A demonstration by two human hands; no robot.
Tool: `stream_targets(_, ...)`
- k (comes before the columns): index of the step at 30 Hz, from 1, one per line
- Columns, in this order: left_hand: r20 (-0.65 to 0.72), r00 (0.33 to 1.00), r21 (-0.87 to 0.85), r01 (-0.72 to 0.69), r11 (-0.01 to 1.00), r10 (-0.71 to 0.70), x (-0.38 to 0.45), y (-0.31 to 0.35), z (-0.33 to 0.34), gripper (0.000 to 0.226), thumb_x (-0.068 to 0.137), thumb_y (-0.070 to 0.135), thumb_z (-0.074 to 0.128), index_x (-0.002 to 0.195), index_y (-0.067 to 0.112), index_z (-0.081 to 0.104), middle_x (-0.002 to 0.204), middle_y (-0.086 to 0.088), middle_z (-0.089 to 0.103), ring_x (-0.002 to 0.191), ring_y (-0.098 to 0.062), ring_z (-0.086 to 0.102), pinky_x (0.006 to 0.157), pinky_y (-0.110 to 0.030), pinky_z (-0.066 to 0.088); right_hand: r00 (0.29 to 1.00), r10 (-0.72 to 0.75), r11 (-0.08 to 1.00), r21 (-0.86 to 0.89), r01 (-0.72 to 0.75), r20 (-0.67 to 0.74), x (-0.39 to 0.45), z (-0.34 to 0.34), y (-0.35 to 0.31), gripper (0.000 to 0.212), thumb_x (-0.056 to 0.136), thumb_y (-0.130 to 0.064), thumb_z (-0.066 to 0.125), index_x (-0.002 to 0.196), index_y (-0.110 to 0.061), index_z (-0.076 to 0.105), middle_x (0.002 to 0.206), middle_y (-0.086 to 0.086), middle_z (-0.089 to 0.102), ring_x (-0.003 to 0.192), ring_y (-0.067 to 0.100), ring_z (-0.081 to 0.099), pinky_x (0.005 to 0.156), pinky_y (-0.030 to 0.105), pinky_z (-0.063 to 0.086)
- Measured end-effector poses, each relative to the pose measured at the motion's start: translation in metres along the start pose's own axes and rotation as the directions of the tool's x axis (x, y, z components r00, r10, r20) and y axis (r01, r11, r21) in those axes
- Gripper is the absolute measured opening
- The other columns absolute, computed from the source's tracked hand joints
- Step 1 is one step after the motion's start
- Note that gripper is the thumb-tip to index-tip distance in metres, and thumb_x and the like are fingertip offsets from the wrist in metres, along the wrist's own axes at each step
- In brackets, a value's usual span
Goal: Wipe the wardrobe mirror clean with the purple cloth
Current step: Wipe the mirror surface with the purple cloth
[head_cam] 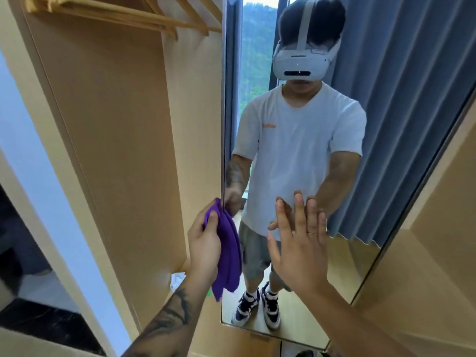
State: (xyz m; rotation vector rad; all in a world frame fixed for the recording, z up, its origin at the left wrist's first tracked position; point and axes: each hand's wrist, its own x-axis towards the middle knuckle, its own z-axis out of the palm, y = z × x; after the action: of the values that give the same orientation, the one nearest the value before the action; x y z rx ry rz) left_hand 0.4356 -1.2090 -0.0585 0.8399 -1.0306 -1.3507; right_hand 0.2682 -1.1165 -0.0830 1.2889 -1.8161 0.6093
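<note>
Two hands are up before the wardrobe mirror (pixel 381 176). At seven o'clock our left hand (pixel 204 247) grips the purple cloth (pixel 229 253) bunched at the mirror's left edge. At five o'clock our right hand (pixel 296 251) lies flat, fingers straight, against the glass.

Left forearm (pixel 164 320) bare, dark tattoo ink. Right hand (pixel 296 251) has thin gold ring (pixel 312 233). Mirror reflection: white tee with small orange chest print, grey shorts, white-and-navy sneakers, white headset.
</note>
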Motion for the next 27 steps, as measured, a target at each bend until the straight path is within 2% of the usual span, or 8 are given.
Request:
stream_targets(2, -0.019, 1.000, -0.018, 0.017, 1.000, -0.017, -0.001, 0.000, 0.004, 0.028, 0.109, 0.015, 0.053, 0.115, 0.029, 0.076, 0.114, 0.013, 0.078, 0.112, -0.007, 0.070, 0.096, -0.020, 0.049, 1.000, -0.021, 1.000, 0.008, 0.021, 0.010, -0.004, 0.002, 0.003, 0.079, 0.096, -0.043, 0.059, 0.166, -0.017, 0.031, 0.175, 0.017, 0.010, 0.163, 0.037, 0.001, 0.132, 0.055, 0.005)
stream_targets(6, -0.117, 0.977, 0.100, 0.192, 0.976, -0.180, -0.025, -0.032, -0.013, 0.029, 0.109, 0.019, 0.053, 0.100, 0.036, 0.074, 0.093, 0.019, 0.077, 0.106, -0.016, 0.067, 0.086, -0.021, 0.048, 1.000, 0.001, 0.999, 0.041, -0.002, 0.017, -0.018, 0.008, 0.000, 0.079, 0.097, -0.044, 0.061, 0.166, -0.018, 0.031, 0.175, 0.016, 0.011, 0.163, 0.037, 0.003, 0.131, 0.057, 0.004)
stream_targets(9, -0.105, 0.967, 0.092, 0.240, 0.966, -0.230, -0.029, -0.034, -0.019, 0.032, 0.108, 0.012, 0.052, 0.095, 0.031, 0.074, 0.080, 0.020, 0.077, 0.097, -0.016, 0.067, 0.086, -0.023, 0.050, 1.000, 0.004, 0.997, 0.071, -0.006, 0.025, -0.030, 0.014, -0.004, 0.081, 0.098, -0.046, 0.061, 0.167, -0.020, 0.027, 0.176, 0.014, 0.005, 0.163, 0.037, 0.001, 0.130, 0.060, 0.008)
stream_targets(11, -0.112, 0.969, 0.060, 0.227, 0.972, -0.220, -0.023, -0.026, -0.015, 0.031, 0.107, 0.011, 0.053, 0.093, 0.028, 0.076, 0.084, 0.014, 0.078, 0.096, -0.018, 0.067, 0.092, -0.029, 0.051, 0.999, -0.001, 0.997, 0.077, -0.002, 0.037, -0.038, 0.017, -0.004, 0.083, 0.098, -0.047, 0.061, 0.168, -0.020, 0.025, 0.176, 0.015, 0.007, 0.162, 0.039, 0.005, 0.129, 0.062, 0.013)
stream_targets(15, -0.109, 0.984, -0.089, 0.128, 0.988, -0.137, -0.006, -0.008, -0.001, 0.025, 0.107, 0.010, 0.053, 0.103, 0.018, 0.076, 0.108, -0.008, 0.076, 0.102, -0.022, 0.069, 0.101, -0.037, 0.052, 0.999, -0.031, 0.998, 0.056, 0.029, 0.033, -0.045, 0.023, 0.004, 0.082, 0.100, -0.050, 0.060, 0.168, -0.021, 0.025, 0.175, 0.016, 0.015, 0.161, 0.039, 0.009, 0.128, 0.062, 0.017)
stream_targets(19, -0.150, 0.975, -0.036, 0.159, 0.987, -0.163, -0.012, -0.028, -0.002, 0.023, 0.108, 0.015, 0.054, 0.104, 0.022, 0.076, 0.105, -0.002, 0.078, 0.103, -0.020, 0.071, 0.104, -0.036, 0.052, 0.997, -0.057, 0.998, 0.025, 0.055, 0.056, -0.051, 0.029, 0.014, 0.079, 0.102, -0.054, 0.055, 0.168, -0.026, 0.023, 0.176, 0.011, 0.009, 0.163, 0.031, -0.008, 0.129, 0.059, 0.011)
stream_targets(22, -0.179, 0.951, 0.031, 0.263, 0.964, -0.254, -0.024, -0.056, -0.018, 0.021, 0.107, 0.019, 0.055, 0.105, 0.024, 0.076, 0.113, -0.009, 0.078, 0.117, -0.032, 0.069, 0.112, -0.047, 0.049, 0.997, -0.033, 0.999, -0.010, 0.034, 0.074, -0.055, 0.033, 0.008, 0.084, 0.101, -0.056, 0.056, 0.169, -0.027, 0.016, 0.177, 0.009, -0.001, 0.162, 0.031, -0.015, 0.128, 0.064, 0.007)
stream_targets(27, -0.165, 0.948, 0.034, 0.280, 0.959, -0.271, -0.020, -0.056, -0.017, 0.023, 0.107, 0.013, 0.053, 0.099, 0.019, 0.074, 0.105, -0.007, 0.076, 0.101, -0.024, 0.069, 0.104, -0.042, 0.052, 0.995, 0.034, 0.999, -0.008, -0.033, 0.091, -0.060, 0.041, -0.004, 0.093, 0.097, -0.058, 0.062, 0.169, -0.027, 0.013, 0.176, 0.008, -0.011, 0.160, 0.031, -0.022, 0.125, 0.070, -0.004)
